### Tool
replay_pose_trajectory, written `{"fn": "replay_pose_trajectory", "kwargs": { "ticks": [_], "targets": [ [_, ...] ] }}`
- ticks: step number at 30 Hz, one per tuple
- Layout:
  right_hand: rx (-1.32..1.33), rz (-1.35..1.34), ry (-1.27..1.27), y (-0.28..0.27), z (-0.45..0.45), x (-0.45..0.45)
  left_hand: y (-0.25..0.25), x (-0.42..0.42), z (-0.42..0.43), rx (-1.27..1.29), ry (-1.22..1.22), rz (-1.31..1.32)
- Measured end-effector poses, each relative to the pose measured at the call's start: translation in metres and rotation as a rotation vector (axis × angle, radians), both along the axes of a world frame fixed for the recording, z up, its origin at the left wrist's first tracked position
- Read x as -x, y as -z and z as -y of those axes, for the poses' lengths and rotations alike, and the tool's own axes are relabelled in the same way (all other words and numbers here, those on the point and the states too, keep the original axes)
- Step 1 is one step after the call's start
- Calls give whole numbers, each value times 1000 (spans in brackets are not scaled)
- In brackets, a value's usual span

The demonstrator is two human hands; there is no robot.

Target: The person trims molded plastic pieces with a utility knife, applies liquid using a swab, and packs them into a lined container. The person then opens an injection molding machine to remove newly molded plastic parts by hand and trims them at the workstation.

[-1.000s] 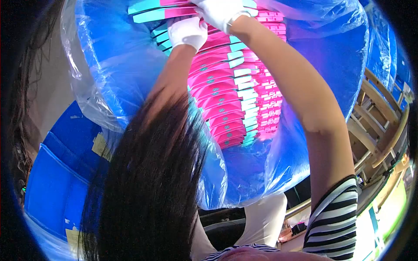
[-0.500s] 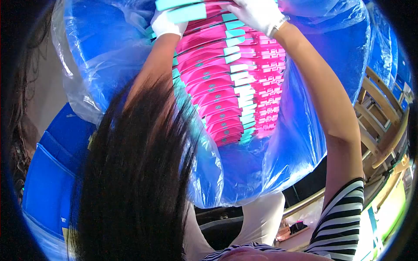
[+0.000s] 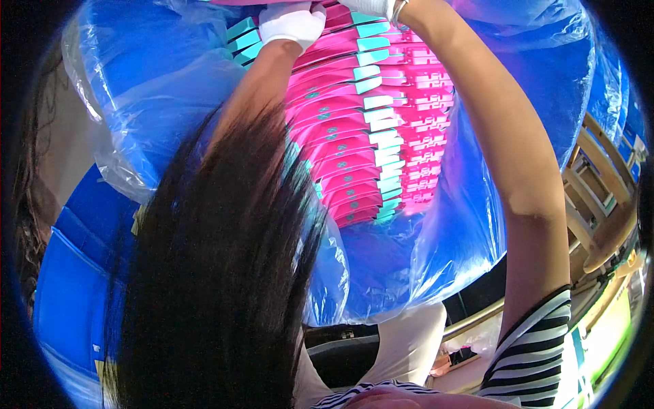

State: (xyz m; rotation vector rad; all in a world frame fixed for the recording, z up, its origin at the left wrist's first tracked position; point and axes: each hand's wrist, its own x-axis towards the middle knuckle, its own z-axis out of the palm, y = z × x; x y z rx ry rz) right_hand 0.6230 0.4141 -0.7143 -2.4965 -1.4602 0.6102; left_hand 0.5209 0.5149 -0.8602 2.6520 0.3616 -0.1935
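Observation:
A long row of pink plastic pieces (image 3: 334, 133) with turquoise ends stands packed side by side in a blue bin (image 3: 371, 252) lined with clear plastic. My left hand (image 3: 293, 24), in a white glove, is over the far part of the row with its fingers curled. Along the top edge of the view, a pink strip (image 3: 238, 2) runs just above this hand and appears to be in its grip; most of it is cut off. My right hand (image 3: 371, 7), also gloved, is at the top edge by the row's right side. Its fingers are mostly out of view.
Clear plastic liner (image 3: 126, 163) hangs over the bin's left rim. More blue bins (image 3: 75, 273) stand at the lower left. A wooden chair or frame (image 3: 599, 204) is at the right. Long dark hair (image 3: 211, 286) hides the lower left of the bin.
The piece with the turquoise end has moved up, mostly out of view. My left hand has shifted right and slightly up; my right hand has moved up and left, partly out of the frame.

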Motion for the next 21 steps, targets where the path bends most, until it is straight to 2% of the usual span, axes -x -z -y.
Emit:
{"fn": "replay_pose_trajectory", "kwargs": {
  "ticks": [1, 2, 4, 5, 9, 12, 14, 15, 17, 18, 20, 21],
  "targets": [
    [6, -29, 8, 5, -3, -2, -6, 2, 5, -49, -40, 234],
    [15, -58, 16, 9, -5, -4, -13, 6, 10, -50, -39, 235],
    [65, -34, -3, 13, -12, -2, -32, 12, 21, 1, -69, 151],
    [115, -7, -22, 13, -16, -2, -30, 14, 25, -120, -102, 172],
    [148, -27, -24, -6, -27, 7, -25, 18, 25, -130, -88, 42],
    [262, -20, 5, -8, -35, 8, -26, 17, 23, -242, -22, -131],
    [57, -135, 8, 29, -35, 4, -24, 19, 22, -256, -3, -98],
    [55, -135, 9, 45, -34, 4, -26, 19, 22, -224, -1, -152],
    [-92, 63, -59, 60, -33, 5, -30, 19, 22, -198, 5, -201],
    [-96, 66, -58, 64, -33, 7, -31, 21, 24, -247, -2, -160],
    [-46, 7, 103, 69, -33, 13, -28, 24, 25, -298, -8, -125],
    [-4, -356, 370, 52, -35, 16, -26, 24, 26, -305, -1, -123]
  ]
}}
